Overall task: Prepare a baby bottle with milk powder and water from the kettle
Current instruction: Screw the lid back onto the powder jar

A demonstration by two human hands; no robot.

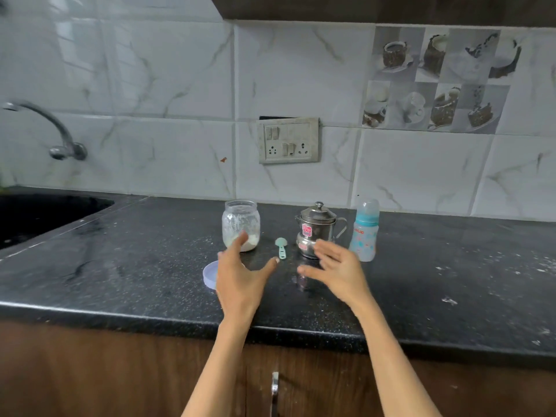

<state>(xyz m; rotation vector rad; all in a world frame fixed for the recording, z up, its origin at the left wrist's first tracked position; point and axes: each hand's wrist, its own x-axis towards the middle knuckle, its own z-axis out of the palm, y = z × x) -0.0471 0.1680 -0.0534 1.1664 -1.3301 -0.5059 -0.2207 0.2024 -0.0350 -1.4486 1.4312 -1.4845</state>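
Early stage, judging by layout. Both hands over the desk (451, 266), empty, nothing gripped.

Left hand (240, 275): fingers spread and relaxed, holding nothing. Fingertips overlap the base of the powder jar (240, 221) in view; contact unclear. Jar just beyond the hand, uncapped, small amount of milk powder at the bottom, residue on the walls. Lilac lid (209, 273) flat on the desk, just left of the hand, partly hidden by it.

Right hand (337, 269): fingers apart, loosely curved, blurred, holding nothing. Steel kettle (316, 230) directly beyond its fingertips, own lid on. Baby bottle (365, 233) beyond and to the right, upright, teat and cap fitted.

Teal scoop (281, 247) flat on the desk between the two hands, slightly beyond them, untouched.

Done: jar opened, kit laid out.
Left: uncap bottle, scoop powder in, pour water from kettle, recap, mix. Bottle contents not readable; looks unfilled.
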